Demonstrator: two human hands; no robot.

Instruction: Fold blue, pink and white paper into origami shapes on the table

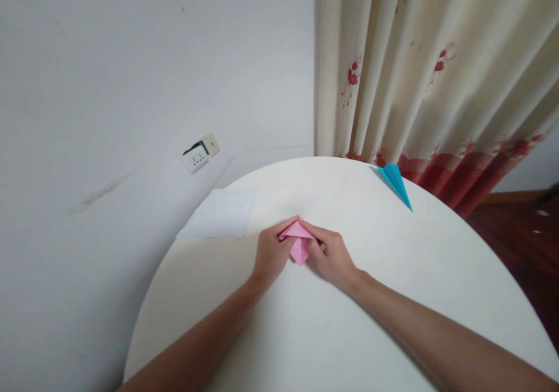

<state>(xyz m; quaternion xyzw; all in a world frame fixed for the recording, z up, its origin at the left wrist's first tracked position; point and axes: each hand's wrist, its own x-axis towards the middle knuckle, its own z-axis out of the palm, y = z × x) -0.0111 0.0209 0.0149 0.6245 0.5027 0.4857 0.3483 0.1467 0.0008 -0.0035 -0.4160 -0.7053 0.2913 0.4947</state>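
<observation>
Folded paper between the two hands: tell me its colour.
Pink; the folded paper shows best in the head view.

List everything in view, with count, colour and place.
Table: 1, white, foreground.
Pink paper: 1, pink, folded, held mid-table.
Blue paper: 1, blue, folded, table's far right.
White paper: count unclear, white, table's far left.
Walls: 2 stretches, pale, left, far right.
Socket: 1, white, left wall.
Wall plate: 1, beige, beside socket.
Curtain: 1, cream and red, right.
Floor: 1, dark reddish, right.
Forearms: 2, bare, over table.
Left hand: 1, bare, holding pink paper's left.
Right hand: 1, bare, holding pink paper's right.
</observation>
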